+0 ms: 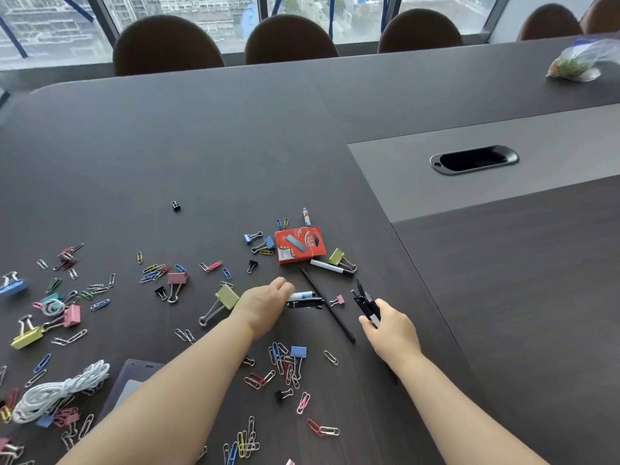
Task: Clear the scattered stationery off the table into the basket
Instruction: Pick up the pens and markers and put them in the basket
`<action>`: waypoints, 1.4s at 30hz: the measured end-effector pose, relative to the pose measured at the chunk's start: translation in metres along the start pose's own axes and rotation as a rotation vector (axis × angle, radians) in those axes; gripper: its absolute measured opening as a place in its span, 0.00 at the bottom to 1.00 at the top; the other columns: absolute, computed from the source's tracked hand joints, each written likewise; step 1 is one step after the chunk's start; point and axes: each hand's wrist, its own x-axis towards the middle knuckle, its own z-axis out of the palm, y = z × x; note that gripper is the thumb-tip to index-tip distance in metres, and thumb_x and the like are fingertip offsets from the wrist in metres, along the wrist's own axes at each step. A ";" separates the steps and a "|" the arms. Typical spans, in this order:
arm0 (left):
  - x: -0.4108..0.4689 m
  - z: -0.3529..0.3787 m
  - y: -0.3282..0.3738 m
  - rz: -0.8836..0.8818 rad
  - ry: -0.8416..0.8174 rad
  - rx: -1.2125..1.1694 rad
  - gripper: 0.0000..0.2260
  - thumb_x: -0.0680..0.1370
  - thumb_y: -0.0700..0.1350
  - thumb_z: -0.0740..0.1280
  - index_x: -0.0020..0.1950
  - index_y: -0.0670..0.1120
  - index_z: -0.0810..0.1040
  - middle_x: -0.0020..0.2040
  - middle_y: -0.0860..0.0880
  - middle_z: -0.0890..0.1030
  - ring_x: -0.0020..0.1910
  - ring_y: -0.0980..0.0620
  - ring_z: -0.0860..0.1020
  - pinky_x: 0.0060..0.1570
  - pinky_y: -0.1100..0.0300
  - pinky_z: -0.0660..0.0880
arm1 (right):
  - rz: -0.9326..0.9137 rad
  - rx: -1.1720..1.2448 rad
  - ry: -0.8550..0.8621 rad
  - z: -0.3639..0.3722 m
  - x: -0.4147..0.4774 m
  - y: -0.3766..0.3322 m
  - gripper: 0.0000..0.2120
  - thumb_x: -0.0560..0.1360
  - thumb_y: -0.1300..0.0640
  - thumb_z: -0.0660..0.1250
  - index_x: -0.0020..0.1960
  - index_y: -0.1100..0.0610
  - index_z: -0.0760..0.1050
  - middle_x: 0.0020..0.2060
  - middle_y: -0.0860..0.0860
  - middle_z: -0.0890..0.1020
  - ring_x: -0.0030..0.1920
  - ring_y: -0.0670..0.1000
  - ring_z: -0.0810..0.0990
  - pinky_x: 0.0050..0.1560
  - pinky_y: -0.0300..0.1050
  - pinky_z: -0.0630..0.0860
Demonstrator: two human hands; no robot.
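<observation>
Reaching across the dark worktop (235,135), the left hand (265,305) has its grip pinching a pen (303,298) that lies flat, beside a long black pencil (327,305). The right hand (391,330) has its grip pressed together around a bundle of black pens (365,302). Paper clips (285,362), binder clips (223,302), a marker (330,267) and a red staple box (299,245) lie scattered nearby. No basket shows.

The left hand (265,303) is covering the pens' (303,299) near ends; the left frame edge is cropping a blue binder clip (12,286); the staple box (299,246) print is blurring.
</observation>
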 end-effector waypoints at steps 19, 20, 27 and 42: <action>-0.035 0.001 -0.019 -0.247 0.273 -0.460 0.08 0.77 0.51 0.62 0.55 0.56 0.77 0.48 0.54 0.81 0.50 0.51 0.74 0.40 0.59 0.66 | -0.011 -0.240 -0.244 0.018 0.029 -0.061 0.11 0.73 0.47 0.65 0.48 0.54 0.71 0.50 0.53 0.79 0.50 0.56 0.77 0.43 0.43 0.71; -0.035 0.002 -0.019 -0.269 0.276 -0.464 0.08 0.77 0.50 0.62 0.55 0.55 0.76 0.49 0.53 0.81 0.50 0.50 0.75 0.41 0.59 0.67 | -0.021 -0.246 -0.242 0.018 0.028 -0.060 0.09 0.73 0.49 0.64 0.46 0.54 0.70 0.50 0.53 0.79 0.47 0.56 0.76 0.42 0.43 0.70; -0.028 0.004 -0.021 -0.452 0.342 -0.588 0.10 0.78 0.48 0.61 0.58 0.48 0.73 0.50 0.46 0.80 0.49 0.43 0.76 0.44 0.55 0.69 | -0.145 -0.205 -0.108 0.004 0.040 -0.055 0.14 0.73 0.55 0.62 0.57 0.55 0.66 0.50 0.56 0.80 0.49 0.60 0.77 0.42 0.46 0.69; -0.038 -0.001 -0.022 -0.472 0.301 -0.628 0.08 0.77 0.49 0.62 0.54 0.49 0.75 0.40 0.51 0.73 0.42 0.48 0.73 0.40 0.58 0.69 | -0.101 -0.390 -0.091 0.009 0.068 -0.065 0.10 0.75 0.48 0.63 0.51 0.53 0.73 0.50 0.53 0.80 0.51 0.56 0.78 0.41 0.43 0.70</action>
